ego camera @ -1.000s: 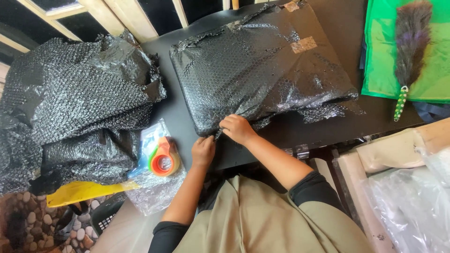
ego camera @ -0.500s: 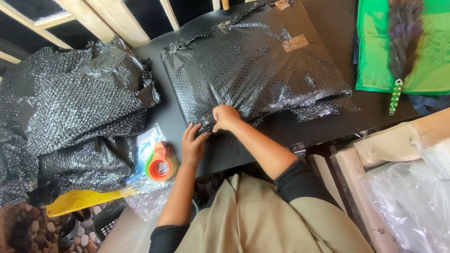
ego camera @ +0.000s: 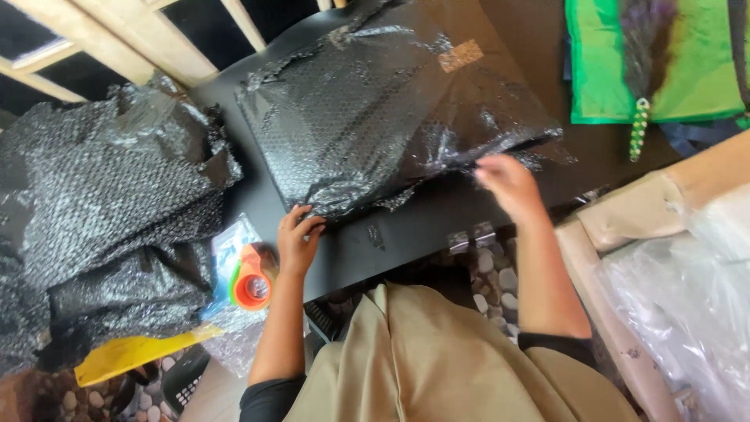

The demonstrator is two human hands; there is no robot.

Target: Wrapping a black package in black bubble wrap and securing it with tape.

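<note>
Bubble-wrapped parcel (ego camera: 391,117) under left hand's (ego camera: 297,238) curled fingertips; right hand (ego camera: 508,181) blurred, grip unclear.

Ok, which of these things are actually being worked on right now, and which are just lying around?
In hand:
- bubble-wrapped parcel, on the black table
- left hand at its near corner
- right hand by its right edge

Lying about:
- heap of black bubble wrap
- orange tape dispenser
- feather duster
- green bag

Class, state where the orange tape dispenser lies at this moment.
In the head view, the orange tape dispenser lies lower left, just left of the left hand, below the heaped bubble wrap.
</note>
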